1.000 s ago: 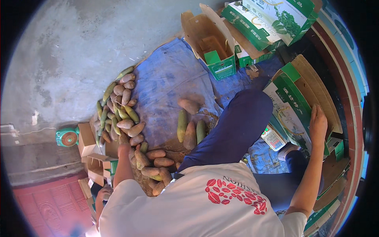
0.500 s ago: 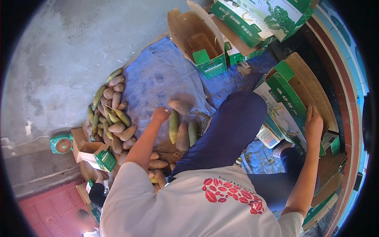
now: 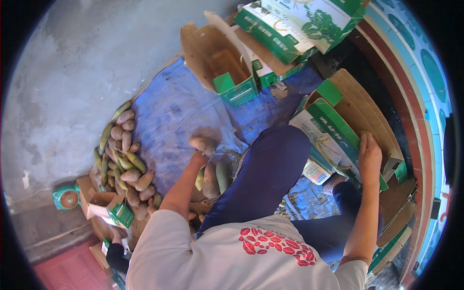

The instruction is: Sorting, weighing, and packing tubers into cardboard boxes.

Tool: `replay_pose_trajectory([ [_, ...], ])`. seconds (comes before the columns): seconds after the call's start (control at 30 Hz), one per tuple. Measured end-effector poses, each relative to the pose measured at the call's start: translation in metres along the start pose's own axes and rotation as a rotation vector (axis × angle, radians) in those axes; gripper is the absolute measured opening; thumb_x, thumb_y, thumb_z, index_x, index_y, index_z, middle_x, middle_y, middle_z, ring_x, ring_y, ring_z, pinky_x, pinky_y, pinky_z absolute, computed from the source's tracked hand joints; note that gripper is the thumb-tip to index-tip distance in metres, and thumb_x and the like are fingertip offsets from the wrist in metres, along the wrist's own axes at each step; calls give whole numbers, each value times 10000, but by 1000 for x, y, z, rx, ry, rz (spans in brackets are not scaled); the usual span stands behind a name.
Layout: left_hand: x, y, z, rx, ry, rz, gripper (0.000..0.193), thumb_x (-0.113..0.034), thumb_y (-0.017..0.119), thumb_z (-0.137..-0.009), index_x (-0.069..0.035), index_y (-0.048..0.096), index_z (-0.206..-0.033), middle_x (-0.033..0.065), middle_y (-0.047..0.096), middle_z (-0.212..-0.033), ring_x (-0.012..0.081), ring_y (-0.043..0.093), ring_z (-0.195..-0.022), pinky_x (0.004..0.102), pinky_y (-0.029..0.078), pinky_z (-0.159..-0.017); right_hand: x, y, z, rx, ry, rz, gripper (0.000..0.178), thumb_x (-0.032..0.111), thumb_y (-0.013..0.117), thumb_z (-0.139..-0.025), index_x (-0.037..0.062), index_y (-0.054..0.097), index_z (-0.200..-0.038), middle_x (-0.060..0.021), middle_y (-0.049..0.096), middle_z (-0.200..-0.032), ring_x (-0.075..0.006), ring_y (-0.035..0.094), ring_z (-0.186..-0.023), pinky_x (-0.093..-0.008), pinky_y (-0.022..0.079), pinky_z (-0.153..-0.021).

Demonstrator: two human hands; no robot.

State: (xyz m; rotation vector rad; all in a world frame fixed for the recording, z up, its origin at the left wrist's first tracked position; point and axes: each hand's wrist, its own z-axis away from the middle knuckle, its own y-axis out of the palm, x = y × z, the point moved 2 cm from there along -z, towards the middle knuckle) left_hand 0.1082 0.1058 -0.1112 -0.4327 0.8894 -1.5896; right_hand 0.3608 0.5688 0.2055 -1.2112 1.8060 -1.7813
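Observation:
My left hand (image 3: 197, 157) reaches out over the blue tarp (image 3: 169, 116) and grips a brownish mango (image 3: 203, 143) at its end. Just below it lie three more mangoes (image 3: 211, 178), green and brown, beside my dark blue trouser leg (image 3: 263, 179). A long pile of green and brown mangoes (image 3: 123, 157) lies further left on the tarp's edge. My right hand (image 3: 369, 155) grips the edge of an open green-and-white cardboard box (image 3: 333, 135) at my right, fingers laid over the flap.
An open cardboard box (image 3: 217, 63) stands at the far side of the tarp, with more green-printed boxes (image 3: 304, 24) behind it. A green scale (image 3: 66, 196) and a small box (image 3: 108, 209) sit at the left. Another person's dark sleeve (image 3: 116, 256) shows at lower left.
My left hand left the mango pile at the left, swung right to the fruits by my knee and took hold of a brownish mango. My right hand stayed on the box.

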Motion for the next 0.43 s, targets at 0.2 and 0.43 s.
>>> replay_pose_trajectory([
  [0.2,9,71,14,400,-46,-157,621,-335,648,-686,-121,451,-1235,205,499,-1174,325,499,-1081,389,412,-904,4,1,-2,-23,-2,-6,189,152,451,-882,12,574,-909,-187,598,-893,-358,576,-805,-408,459,-693],
  [0.43,-15,87,42,163,-111,-90,968,-320,740,-603,-192,185,-1384,113,169,-1410,340,138,-1309,426,169,-1071,0,3,0,-46,11,-30,187,165,471,-873,21,577,-928,-190,603,-886,-351,583,-801,-396,465,-702],
])
